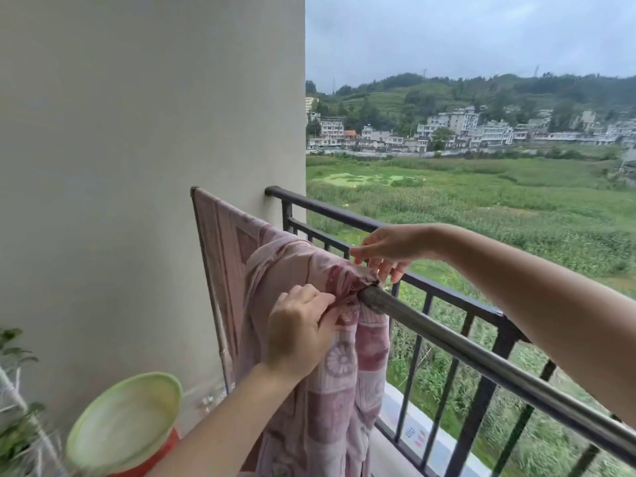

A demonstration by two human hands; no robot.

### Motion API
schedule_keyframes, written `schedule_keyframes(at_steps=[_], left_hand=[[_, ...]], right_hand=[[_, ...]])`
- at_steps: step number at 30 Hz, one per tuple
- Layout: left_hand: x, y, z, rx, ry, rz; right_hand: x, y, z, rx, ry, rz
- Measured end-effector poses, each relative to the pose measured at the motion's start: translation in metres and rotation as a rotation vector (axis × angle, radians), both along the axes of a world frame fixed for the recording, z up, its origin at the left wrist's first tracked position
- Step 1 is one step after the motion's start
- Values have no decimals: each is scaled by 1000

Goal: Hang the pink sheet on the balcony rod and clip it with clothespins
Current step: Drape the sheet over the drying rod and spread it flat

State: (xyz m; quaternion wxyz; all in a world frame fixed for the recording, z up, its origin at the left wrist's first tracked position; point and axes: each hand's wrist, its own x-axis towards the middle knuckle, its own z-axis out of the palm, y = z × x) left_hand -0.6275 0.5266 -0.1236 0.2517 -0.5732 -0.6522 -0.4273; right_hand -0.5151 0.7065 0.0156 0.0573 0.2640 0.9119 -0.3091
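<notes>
With the left hand (298, 327) pinching the bunched pink sheet (320, 366) and the right hand (387, 251) gripping its far fold, both should probably draw the cloth flat along the steel rod (481, 359).

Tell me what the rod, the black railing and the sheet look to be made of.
Rod: probably bare metal, dull grey with a soft sheen along its length.
Black railing: likely painted metal, square bars with a slightly glossy black coat.
Pink sheet: thin woven fabric, perhaps cotton, matte, printed with flowers, bunching into soft folds where the left hand grips it.
</notes>
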Motion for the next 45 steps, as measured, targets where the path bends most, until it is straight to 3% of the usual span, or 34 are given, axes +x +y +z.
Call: schedule_keyframes(at_steps=[8,14,16,19,22,24,27,29,30,34,37,40,42,45], left_hand=[[-21,-13,96,-51,-123,-75],[-4,-4,153,73,-360,-86],[3,-5,166,99,-319,-55],[11,-11,171,38,-166,94],[22,-11,163,-68,-47,199],[30,-10,163,-40,-23,232],[31,-10,179,81,-63,231],[26,-9,190,109,-177,204],[23,-8,194,111,-234,195],[21,-4,192,41,-433,95],[30,-5,174,-87,-212,171],[39,-10,158,-226,88,300],[37,-11,150,-420,222,397],[27,-6,139,-691,114,436]], right_hand=[[30,-23,9,-18,108,150],[39,-32,8,297,275,31],[46,-33,12,373,260,-40],[67,-27,32,697,216,-100],[83,-21,54,853,396,-231],[84,-24,64,674,589,-314],[81,-33,67,107,678,-348],[83,-37,64,-71,654,-253],[84,-39,62,-25,653,-191],[97,-31,52,686,508,102],[105,-11,51,907,239,61],[116,5,47,921,10,-130],[121,20,38,761,-138,-226],[121,38,23,522,-237,-278]])
